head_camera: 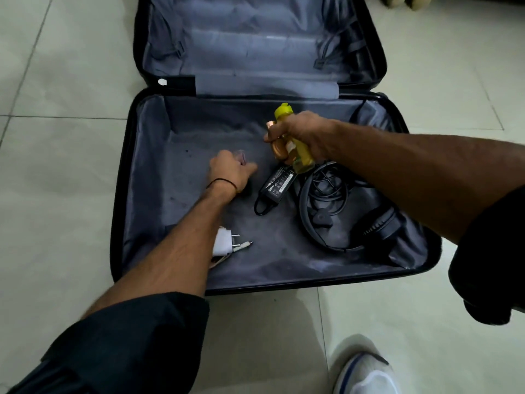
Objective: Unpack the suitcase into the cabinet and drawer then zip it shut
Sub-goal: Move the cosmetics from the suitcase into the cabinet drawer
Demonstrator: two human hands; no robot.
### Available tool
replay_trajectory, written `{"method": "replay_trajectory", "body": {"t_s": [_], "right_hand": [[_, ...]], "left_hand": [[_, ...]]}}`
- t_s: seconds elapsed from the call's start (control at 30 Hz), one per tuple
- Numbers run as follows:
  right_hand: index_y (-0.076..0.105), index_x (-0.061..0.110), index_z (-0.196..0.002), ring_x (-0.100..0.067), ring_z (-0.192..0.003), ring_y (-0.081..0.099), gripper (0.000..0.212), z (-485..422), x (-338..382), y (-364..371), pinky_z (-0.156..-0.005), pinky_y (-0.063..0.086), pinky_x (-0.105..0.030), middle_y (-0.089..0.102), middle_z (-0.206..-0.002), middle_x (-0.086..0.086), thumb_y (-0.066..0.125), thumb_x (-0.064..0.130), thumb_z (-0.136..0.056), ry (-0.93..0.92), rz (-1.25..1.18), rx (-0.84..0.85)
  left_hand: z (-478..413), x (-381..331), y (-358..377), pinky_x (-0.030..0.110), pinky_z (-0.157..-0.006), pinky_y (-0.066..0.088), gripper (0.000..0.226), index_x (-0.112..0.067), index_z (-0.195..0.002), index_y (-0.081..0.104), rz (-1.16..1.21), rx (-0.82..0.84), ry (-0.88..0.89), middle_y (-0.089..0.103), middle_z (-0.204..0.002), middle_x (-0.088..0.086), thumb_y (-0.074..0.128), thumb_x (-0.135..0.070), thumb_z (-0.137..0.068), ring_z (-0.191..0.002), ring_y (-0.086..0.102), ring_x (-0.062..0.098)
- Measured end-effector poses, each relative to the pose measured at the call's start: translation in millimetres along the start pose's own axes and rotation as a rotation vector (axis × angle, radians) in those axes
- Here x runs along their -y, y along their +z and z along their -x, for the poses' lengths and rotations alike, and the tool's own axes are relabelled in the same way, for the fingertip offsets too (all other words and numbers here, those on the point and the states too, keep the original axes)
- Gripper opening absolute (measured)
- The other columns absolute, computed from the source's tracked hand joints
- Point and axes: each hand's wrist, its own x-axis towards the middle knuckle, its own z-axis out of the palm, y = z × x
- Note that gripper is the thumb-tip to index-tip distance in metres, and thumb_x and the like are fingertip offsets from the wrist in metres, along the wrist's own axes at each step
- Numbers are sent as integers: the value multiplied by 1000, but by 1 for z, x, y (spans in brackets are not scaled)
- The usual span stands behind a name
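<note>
Midway, it seems, through unpacking: the right hand [304, 132] clutches a yellow-capped plastic bottle [301, 156] and a copper-coloured bottle [279, 151] over the open black grey-lined suitcase [122, 194]. The left hand [230, 172] curls round a small clear item [241, 155]. Below the right fingers lie a black power adapter [277, 184] and black headphones [377, 223], and behind the left wrist a white plug charger [224, 241]. All are yet to be unpacked, and the zip is undone.

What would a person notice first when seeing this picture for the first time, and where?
First, the right hand above the middle of the open black suitcase with grey lining, gripping a yellow-capped yellow bottle and a copper-coloured bottle together. Left of it, the left hand curls round a small clear object near the lining. Black over-ear headphones lie in the suitcase's near right corner.
</note>
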Motion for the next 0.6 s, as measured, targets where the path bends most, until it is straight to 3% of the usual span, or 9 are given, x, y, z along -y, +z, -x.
{"method": "replay_trajectory", "body": {"t_s": [0.03,0.1,0.17,0.27,0.4,0.5,0.6], "right_hand": [[53,6,-69,-23,-43,54,24,0,-1,0,-41,46,-24,58,-56,-13,73,9,-83,2,7,13],[54,6,-77,-23,-42,56,21,-2,-1,-2,-41,45,-24,60,-59,-13,74,10,-81,7,6,24],[54,6,-83,-21,-41,57,22,-4,0,-2,-42,46,-26,60,-63,-12,75,11,-81,12,1,30],[55,6,-88,-20,-43,60,22,-10,4,3,-48,51,-28,62,-67,-12,75,12,-81,4,17,49],[51,7,-65,-18,-41,55,29,-16,10,8,-45,46,-22,58,-56,-9,65,14,-90,36,25,154],[51,9,-64,-18,-44,56,30,-23,17,15,-46,49,-22,58,-54,-7,62,16,-92,46,32,224],[53,10,-71,-18,-49,60,23,-34,27,24,-50,52,-24,60,-56,-7,63,16,-91,14,58,257]], "left_hand": [[1,4,-2,34,-60,44,23,-9,-73,63,232,8,-51,58,-72,16,71,-30,-67,-63,58,27],[-1,14,-5,26,-48,40,21,-16,-66,51,677,27,-184,48,-61,7,69,-18,-76,-45,47,18],[-2,20,-14,19,-41,38,22,-15,-70,51,1002,77,-275,49,-62,4,63,-8,-87,-44,49,12],[-2,25,-25,17,-42,40,24,-13,-70,57,1399,236,-307,56,-64,1,54,-10,-94,-59,54,10],[1,25,-28,14,-46,44,43,-10,-60,62,1627,358,-277,65,-63,3,43,-14,-99,-78,56,12],[-1,25,-26,13,-46,43,33,-9,-72,59,1712,389,-261,67,-68,4,41,-16,-99,-70,66,12],[-13,29,-24,15,-46,40,26,-12,-82,61,1683,377,-281,61,-67,-3,41,-20,-97,-57,60,6]]}}
